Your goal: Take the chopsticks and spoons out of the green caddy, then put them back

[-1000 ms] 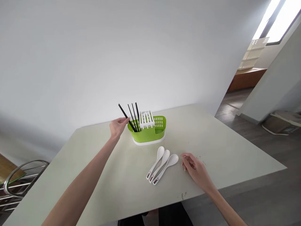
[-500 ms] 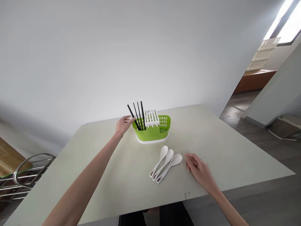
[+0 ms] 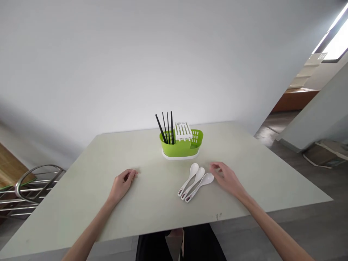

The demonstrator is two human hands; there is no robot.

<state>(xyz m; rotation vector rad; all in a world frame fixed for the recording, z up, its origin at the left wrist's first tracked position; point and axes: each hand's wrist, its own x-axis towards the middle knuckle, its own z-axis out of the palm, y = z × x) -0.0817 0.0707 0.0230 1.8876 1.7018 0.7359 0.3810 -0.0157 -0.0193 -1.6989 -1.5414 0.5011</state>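
Left hand: laid on the table, fingers loosely curled, nothing held; well apart from the spoons
Right hand: half open, palm down, nothing gripped; fingertips just beside the bowl of the rightmost spoon, contact cannot be told
Spoons: 3, white, laid side by side on the table between the 2 hands, bowls toward the caddy, handles toward the person
Caddy: green, on a white base, set behind the spoons toward the table's far edge
Chopsticks: 4, black, stood in the caddy's left compartment, the leftmost leaning left
Insert: white, slotted, seated over the caddy's middle
Rack: metal, seen at far left, beside the table
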